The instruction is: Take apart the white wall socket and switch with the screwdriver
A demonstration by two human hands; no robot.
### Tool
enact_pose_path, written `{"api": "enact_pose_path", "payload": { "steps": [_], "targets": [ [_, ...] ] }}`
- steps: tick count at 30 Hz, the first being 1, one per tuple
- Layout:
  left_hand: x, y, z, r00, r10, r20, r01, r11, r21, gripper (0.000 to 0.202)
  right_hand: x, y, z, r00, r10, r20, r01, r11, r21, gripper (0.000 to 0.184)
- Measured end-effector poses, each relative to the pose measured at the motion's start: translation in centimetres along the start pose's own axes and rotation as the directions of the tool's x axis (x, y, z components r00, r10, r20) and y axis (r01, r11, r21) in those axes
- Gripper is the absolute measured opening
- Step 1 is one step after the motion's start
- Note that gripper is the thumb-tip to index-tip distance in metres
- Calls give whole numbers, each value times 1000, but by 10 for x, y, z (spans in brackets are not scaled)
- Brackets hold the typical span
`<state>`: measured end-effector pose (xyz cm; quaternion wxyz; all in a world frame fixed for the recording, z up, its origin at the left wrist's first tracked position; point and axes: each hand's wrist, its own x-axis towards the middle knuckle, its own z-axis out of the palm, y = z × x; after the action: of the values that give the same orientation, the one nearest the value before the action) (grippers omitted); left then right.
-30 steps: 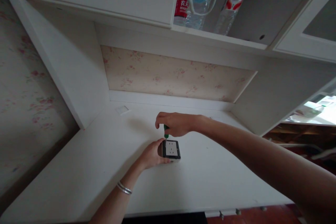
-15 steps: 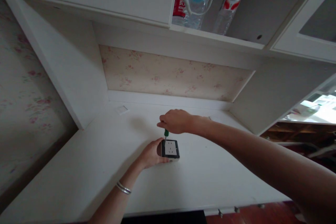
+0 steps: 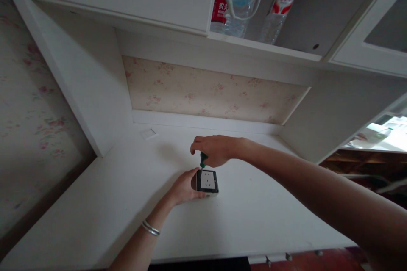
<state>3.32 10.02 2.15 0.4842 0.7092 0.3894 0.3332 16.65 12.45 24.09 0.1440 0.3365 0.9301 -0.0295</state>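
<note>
Half open in a C, the left hand [image 3: 185, 187] grips the socket [image 3: 208, 180] from its nine o'clock side around the middle of the white desk [image 3: 257, 211], while the right hand [image 3: 215, 150], curled closed, holds a green-handled screwdriver [image 3: 203, 161] whose shaft slants down to the socket's black frame [image 3: 217, 183] near ten o'clock, the tip's contact too small to make out. Silver bangles [image 3: 151, 228] circle the left forearm at eight o'clock from the socket, and a thin white square [image 3: 149, 134] lies on the desk at ten o'clock. Toward twelve comes floral wallpaper [image 3: 203, 89], then, between twelve and one, plastic bottles [image 3: 241, 6] in an open cupboard [image 3: 318, 12].
</note>
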Motion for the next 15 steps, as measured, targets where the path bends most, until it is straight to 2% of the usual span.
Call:
{"api": "enact_pose_path", "payload": {
  "steps": [3, 4, 7, 9, 13, 15],
  "targets": [
    [0, -2, 0, 998, 45, -46, -42, 998, 53, 82, -1, -1, 0, 991, 128, -41, -130, 990, -49, 39],
    [-1, -3, 0, 997, 53, -57, -49, 996, 68, 81, -2, -1, 0, 990, 130, -53, -133, 989, -56, 37],
    [-1, -4, 0, 997, 67, -47, -64, 996, 69, 80, -4, -3, -1, 1000, -4, -30, 3, 1000, -13, 29],
    [0, -5, -1, 997, 67, -31, -65, 996, 57, 80, -4, -4, -3, 999, -51, -15, 51, 998, 28, 39],
    [1, -7, 0, 998, 38, -42, -35, 997, 65, 85, -1, -6, -1, 990, 117, -76, -117, 993, 4, 42],
    [2, -9, 0, 999, 33, -40, -30, 998, 63, 85, 0, -6, 1, 989, 116, -92, -117, 993, -10, 37]
  ]
}}
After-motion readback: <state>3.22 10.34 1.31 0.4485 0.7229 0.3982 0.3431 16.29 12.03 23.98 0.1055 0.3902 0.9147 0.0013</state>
